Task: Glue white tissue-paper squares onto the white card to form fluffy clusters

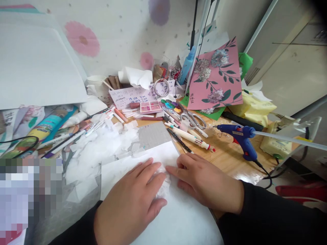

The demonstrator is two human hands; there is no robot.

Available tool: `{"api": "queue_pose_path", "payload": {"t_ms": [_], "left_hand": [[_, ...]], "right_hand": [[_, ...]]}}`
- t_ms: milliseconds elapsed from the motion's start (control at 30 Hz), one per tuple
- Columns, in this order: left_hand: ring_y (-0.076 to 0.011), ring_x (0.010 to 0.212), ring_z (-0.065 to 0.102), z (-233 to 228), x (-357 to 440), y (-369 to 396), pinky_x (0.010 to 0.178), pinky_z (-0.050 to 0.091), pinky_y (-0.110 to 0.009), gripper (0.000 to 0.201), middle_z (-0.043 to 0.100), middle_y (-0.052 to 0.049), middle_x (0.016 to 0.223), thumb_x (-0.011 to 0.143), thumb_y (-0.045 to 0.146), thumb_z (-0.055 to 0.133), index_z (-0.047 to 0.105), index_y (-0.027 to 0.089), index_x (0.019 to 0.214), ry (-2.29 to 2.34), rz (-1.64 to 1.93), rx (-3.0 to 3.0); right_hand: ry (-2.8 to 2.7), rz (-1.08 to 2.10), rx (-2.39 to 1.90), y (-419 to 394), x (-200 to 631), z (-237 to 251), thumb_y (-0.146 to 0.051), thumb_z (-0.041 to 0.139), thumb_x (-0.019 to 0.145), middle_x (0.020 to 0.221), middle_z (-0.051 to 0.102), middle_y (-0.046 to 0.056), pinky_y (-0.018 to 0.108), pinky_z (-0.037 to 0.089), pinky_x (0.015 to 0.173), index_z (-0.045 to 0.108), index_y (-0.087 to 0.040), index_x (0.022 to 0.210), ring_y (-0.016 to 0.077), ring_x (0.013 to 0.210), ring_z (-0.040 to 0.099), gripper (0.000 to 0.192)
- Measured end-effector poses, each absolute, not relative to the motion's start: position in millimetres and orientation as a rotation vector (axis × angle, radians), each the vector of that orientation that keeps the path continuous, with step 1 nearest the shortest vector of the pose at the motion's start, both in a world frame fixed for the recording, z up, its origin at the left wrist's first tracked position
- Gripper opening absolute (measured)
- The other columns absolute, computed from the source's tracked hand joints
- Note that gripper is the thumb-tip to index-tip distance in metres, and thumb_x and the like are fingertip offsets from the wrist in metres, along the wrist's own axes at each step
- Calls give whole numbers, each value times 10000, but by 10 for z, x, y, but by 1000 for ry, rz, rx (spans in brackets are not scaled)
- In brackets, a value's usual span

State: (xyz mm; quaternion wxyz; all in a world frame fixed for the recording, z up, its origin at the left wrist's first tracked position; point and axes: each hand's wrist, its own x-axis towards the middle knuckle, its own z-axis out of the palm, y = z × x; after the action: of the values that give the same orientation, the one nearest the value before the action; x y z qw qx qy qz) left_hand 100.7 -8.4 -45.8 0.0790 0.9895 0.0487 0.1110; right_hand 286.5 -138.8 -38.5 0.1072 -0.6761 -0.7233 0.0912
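Counter (230,154) w/ craft clutter; white sheet (143,163) lies near centre. On it, both hands press a crumpled tissue wad (163,182). Left hand (133,200) lies flat, grip spread, fingertips touching the wad's left edge. Right hand (204,180) has its grip curled, fingertips pressed onto the wad's far-right side, not pinching. Step looks like flattening/shaping; further shaping calls for steady downward pressure, I judge. Blue glue gun (241,137) sits far right; scissors (191,117) beyond; paper scraps (102,146) far left.

Crumpled white tissue paper (163,182) lies flat on the white sheet (178,217), pressed down.
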Motion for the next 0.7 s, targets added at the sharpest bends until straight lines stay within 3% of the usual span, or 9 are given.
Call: {"api": "queue_pose_path", "payload": {"t_ms": [200,367,467,533,700], "left_hand": [[-328,1206,535,-453,1013,-87,941,525,-541,335,605,-95,1274,792,222,644,615,212,1126,157,342,2946],[-343,1186,545,-433,1016,-90,914,534,-552,309,593,-119,1280,784,205,643,621,193,1093,137,328,2959],[-347,1185,544,-409,1023,-104,913,529,-557,370,567,-136,1307,783,169,631,593,189,1151,124,315,2997],[-350,1175,552,-389,1031,-121,907,529,-562,463,566,-140,1308,774,150,639,554,198,1226,116,296,3027],[-370,1202,533,-379,1049,-169,932,502,-580,534,547,-147,1341,769,182,654,533,230,1288,155,202,3077]], "right_hand": [[-2113,336,-2006,-1458,2867,-340,-218,541,884,941,559,60,359,447,782,628,-206,1105,208,863,512,238],[-2102,296,-1988,-1493,2863,-360,-202,535,886,977,573,58,363,448,803,631,-220,1096,205,890,523,232],[-2098,258,-1967,-1524,2914,-321,-188,523,889,951,582,45,350,448,778,653,-203,921,191,857,531,134],[-2062,202,-1979,-1553,2991,-275,-183,484,911,913,591,54,353,455,758,643,-180,834,189,822,542,178],[-1912,98,-2183,-1624,3202,-280,-230,455,934,942,626,105,408,504,764,630,-162,1048,242,865,606,220]]}}
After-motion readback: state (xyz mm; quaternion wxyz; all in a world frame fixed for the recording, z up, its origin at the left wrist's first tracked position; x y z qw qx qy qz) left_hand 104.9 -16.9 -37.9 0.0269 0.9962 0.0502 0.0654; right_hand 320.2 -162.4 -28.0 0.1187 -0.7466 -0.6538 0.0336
